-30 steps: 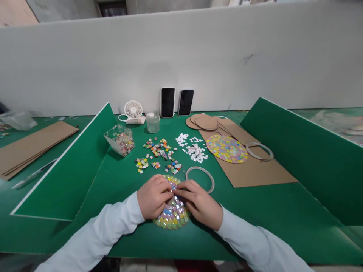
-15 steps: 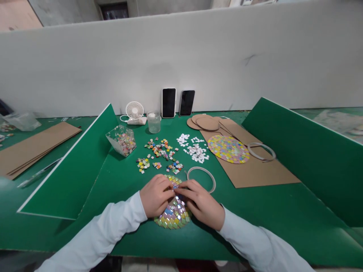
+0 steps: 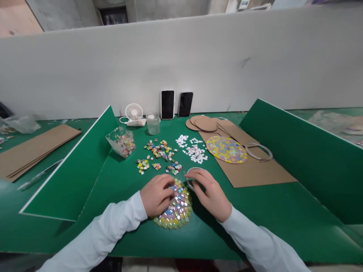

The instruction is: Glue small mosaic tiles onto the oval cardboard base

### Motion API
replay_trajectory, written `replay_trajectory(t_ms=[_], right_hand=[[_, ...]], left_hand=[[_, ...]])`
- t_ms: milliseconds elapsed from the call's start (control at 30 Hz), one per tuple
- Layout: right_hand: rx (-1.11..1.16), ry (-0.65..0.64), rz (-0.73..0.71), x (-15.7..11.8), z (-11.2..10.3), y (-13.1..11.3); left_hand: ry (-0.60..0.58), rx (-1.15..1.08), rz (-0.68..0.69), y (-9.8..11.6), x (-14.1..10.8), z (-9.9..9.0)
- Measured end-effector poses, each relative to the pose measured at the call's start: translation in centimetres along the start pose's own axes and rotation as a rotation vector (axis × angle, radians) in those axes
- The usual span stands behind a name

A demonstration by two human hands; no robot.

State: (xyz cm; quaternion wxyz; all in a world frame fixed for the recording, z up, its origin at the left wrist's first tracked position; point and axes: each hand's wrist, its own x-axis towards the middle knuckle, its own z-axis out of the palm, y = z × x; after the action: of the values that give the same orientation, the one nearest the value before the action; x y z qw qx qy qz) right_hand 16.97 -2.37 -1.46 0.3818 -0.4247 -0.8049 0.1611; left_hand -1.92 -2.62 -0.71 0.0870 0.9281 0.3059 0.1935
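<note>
A round disc (image 3: 178, 207) covered with shiny yellow, pink and blue mosaic tiles lies on the green table before me. My left hand (image 3: 158, 195) rests over its left side, fingers curled inward above the tiles; whatever is between the fingertips is hidden. My right hand (image 3: 209, 193) is off the disc, just to its right, over a thin whitish ring (image 3: 195, 169) that looks like a tape roll. Its thumb and fingers are apart, and the hand covers most of the ring. Beyond the disc lie loose coloured tiles (image 3: 159, 150) and small white squares (image 3: 196, 153).
Green boards stand at the left (image 3: 85, 162) and right (image 3: 297, 151). A clear box of tiles (image 3: 121, 142), a small fan (image 3: 134, 112), a cup (image 3: 153, 124) and two phones (image 3: 167, 105) are behind. Brown cardboard (image 3: 255, 175) carries a second mosaic disc (image 3: 227, 149) and another ring (image 3: 258, 152).
My right hand has moved right, from the disc to the whitish ring, and its fingers have parted. My left hand has stayed on the disc.
</note>
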Motion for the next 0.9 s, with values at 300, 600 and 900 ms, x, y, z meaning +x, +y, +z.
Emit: replay_trajectory(t_ms=[300,600,900], right_hand=[[-0.078,0.019,0.061,0.5,-0.1,0.8],[-0.104,0.006,0.099,0.5,-0.1,1.8],[-0.125,-0.049,0.100,0.5,0.0,1.9]], left_hand=[[0.006,-0.023,-0.022,0.3,0.0,-0.1],[0.090,-0.019,0.007,-0.4,0.0,-0.1],[0.324,0.290,-0.499,-5.9,-0.9,-1.0]])
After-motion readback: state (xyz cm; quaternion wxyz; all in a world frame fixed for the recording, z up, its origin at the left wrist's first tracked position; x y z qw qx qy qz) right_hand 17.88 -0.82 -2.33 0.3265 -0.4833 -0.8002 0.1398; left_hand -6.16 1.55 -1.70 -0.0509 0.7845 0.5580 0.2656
